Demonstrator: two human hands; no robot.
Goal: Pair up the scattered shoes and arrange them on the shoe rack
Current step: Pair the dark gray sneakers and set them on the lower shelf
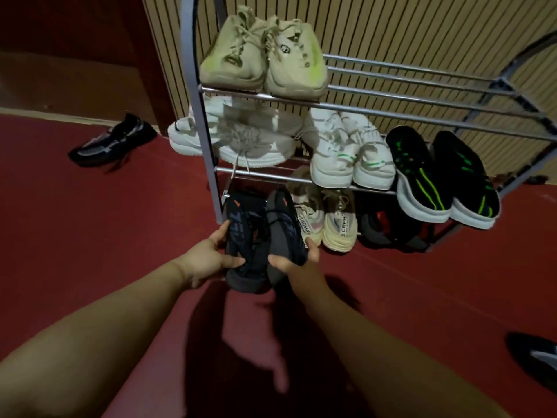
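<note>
Left hand [211,257] and right hand [304,257] are each gripping one shoe of a dark pair with orange marks [241,230], at the 6 o'clock foot of the shoe rack [203,131]. At their 3 o'clock, a beige pair [339,227] is showing lettering, partly "CAPR". A red floor [90,224] is lying beneath, and a slatted wall [391,25] is standing at 12 o'clock.
</note>
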